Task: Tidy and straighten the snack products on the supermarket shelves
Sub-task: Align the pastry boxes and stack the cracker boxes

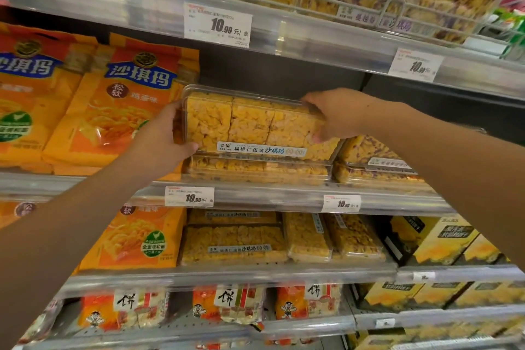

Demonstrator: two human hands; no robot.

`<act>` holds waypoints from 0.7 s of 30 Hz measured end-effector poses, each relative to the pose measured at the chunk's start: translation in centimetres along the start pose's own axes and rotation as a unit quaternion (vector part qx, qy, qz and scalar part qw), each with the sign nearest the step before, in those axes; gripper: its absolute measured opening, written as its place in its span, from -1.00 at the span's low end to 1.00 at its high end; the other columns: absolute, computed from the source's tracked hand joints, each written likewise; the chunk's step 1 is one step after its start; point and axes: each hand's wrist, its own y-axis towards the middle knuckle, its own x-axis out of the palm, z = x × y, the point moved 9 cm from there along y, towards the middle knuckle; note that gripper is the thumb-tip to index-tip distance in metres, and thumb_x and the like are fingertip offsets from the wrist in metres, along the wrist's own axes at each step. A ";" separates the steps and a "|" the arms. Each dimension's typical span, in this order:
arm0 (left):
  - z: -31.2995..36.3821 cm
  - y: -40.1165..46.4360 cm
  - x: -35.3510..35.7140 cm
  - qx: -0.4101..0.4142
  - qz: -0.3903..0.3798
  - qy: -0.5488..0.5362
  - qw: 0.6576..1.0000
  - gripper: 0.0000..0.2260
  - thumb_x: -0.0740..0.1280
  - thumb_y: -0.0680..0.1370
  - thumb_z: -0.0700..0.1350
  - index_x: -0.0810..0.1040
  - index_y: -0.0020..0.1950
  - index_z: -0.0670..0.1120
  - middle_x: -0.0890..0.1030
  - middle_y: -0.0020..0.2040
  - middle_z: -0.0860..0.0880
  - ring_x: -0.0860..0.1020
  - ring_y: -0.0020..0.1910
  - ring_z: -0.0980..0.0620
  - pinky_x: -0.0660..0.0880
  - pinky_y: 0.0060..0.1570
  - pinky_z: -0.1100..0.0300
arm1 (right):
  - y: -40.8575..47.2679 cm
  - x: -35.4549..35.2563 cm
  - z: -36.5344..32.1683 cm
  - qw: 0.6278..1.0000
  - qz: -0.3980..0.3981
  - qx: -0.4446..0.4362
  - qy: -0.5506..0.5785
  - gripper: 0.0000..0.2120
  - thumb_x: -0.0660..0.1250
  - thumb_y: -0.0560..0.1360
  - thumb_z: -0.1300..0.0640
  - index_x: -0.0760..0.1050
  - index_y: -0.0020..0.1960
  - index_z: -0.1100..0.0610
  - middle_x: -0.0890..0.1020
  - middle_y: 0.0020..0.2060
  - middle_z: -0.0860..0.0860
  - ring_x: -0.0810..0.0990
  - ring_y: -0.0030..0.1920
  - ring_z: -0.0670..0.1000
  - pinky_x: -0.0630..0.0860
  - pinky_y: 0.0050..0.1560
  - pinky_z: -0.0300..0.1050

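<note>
Head view: the left hand and right hand hold 1 clear sachima box by its 2 short ends, fingers clamped on it, likely to square it on the stack. It sits tilted on 1 matching box on the middle shelf. 2 orange sachima bags stand just left; 2 purple-flecked boxes are stacked right.

A supermarket aisle: tiered shelves of packaged snacks, with printed price tags clipped on their edges.
</note>
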 end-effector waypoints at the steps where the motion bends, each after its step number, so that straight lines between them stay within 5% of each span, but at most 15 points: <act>1: 0.1 0.0 0.1 0.004 0.004 0.008 1.000 -0.32 0.48 0.46 -0.21 0.24 0.49 0.02 0.48 0.33 0.03 0.42 0.28 0.04 0.40 0.16 0.10 | 0.0 0.0 0.1 1.000 0.002 0.005 0.004 -0.22 0.55 0.34 -0.05 0.27 0.45 0.00 0.55 0.24 0.03 0.53 0.16 0.13 0.43 -0.02 -0.07; 6: 0.3 0.0 0.2 0.010 0.008 0.020 1.000 -0.37 0.45 0.49 -0.15 0.24 0.48 0.02 0.48 0.34 0.01 0.43 0.33 -0.04 0.42 0.22 0.02 | -0.2 0.4 0.2 1.000 0.000 0.023 0.011 -0.21 0.54 0.36 -0.02 0.23 0.48 0.00 0.53 0.28 0.04 0.52 0.19 0.14 0.45 0.02 -0.06; 10: 0.3 -0.6 0.0 0.031 0.023 -0.031 0.999 -0.34 0.44 0.49 -0.17 0.19 0.50 0.05 0.45 0.36 0.01 0.40 0.36 -0.02 0.40 0.32 -0.07 | -1.6 0.3 -0.2 0.998 0.007 0.041 0.040 -0.07 0.52 0.39 0.00 0.01 0.56 -0.01 0.36 0.44 0.09 0.36 0.39 0.19 0.33 0.34 0.12; 13: 0.2 -4.1 -0.1 0.094 0.114 -0.016 0.989 -0.26 0.41 0.50 -0.19 0.04 0.54 0.02 0.26 0.46 -0.03 0.24 0.44 0.02 0.25 0.43 -0.02 | -5.0 -0.8 -1.5 0.991 0.126 0.017 0.041 -0.17 0.45 0.44 -0.01 0.07 0.56 0.01 0.27 0.49 0.06 0.16 0.50 0.14 0.05 0.45 0.11; 15: 1.1 -8.5 1.7 0.202 0.152 0.031 0.967 -0.39 0.34 0.53 -0.20 0.13 0.50 -0.14 0.24 0.42 -0.09 0.20 0.44 -0.01 0.16 0.45 0.11 | -8.9 -0.7 -3.0 0.968 0.230 -0.036 0.091 -0.39 0.39 0.48 0.07 0.27 0.48 0.06 0.37 0.44 0.05 0.21 0.49 0.11 0.03 0.43 0.02; 18: 0.0 -13.3 7.6 0.265 0.069 0.068 0.959 -0.58 0.27 0.52 -0.16 0.38 0.36 -0.22 0.37 0.32 -0.12 0.31 0.38 -0.08 0.21 0.41 0.05 | -14.0 2.5 -4.4 0.943 0.284 -0.076 0.154 -0.61 0.35 0.49 0.15 0.47 0.31 0.10 0.51 0.31 0.03 0.35 0.41 0.07 0.14 0.41 0.03; 21: -3.4 -15.1 15.2 0.151 -0.144 0.085 0.974 -0.69 0.27 0.59 -0.08 0.44 0.34 0.00 0.43 0.26 0.10 0.39 0.29 0.06 0.38 0.29 0.05 | -16.6 7.6 -4.6 0.943 0.255 -0.070 0.203 -0.67 0.36 0.47 0.19 0.53 0.24 0.12 0.55 0.25 0.03 0.41 0.36 0.06 0.23 0.39 0.05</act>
